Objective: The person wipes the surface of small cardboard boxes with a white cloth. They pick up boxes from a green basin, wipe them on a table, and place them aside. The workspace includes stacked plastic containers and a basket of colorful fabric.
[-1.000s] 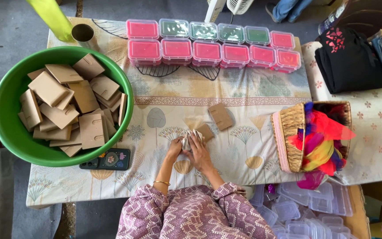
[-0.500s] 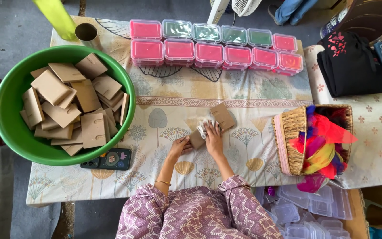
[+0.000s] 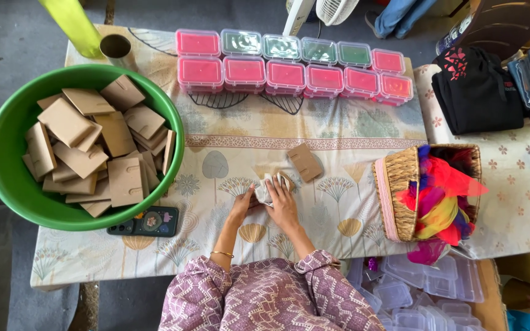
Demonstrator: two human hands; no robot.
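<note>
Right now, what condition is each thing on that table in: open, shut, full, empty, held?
Left hand: on the table, gripping the pale wrapping.
Right hand: pressed on the same wrapping.
Pale wrapping: crumpled, held by both hands.
Brown card box: closed, lying flat, untouched.
Green tub: heaped with brown card boxes.
Plastic containers: lids on, in two rows.
Woven basket: stuffed with bright cloth.
Phone: lying flat by the tub.

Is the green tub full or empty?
Partly full. The green tub holds a loose heap of brown cardboard pieces, piled below the rim, with bare green wall showing along the left.
</note>
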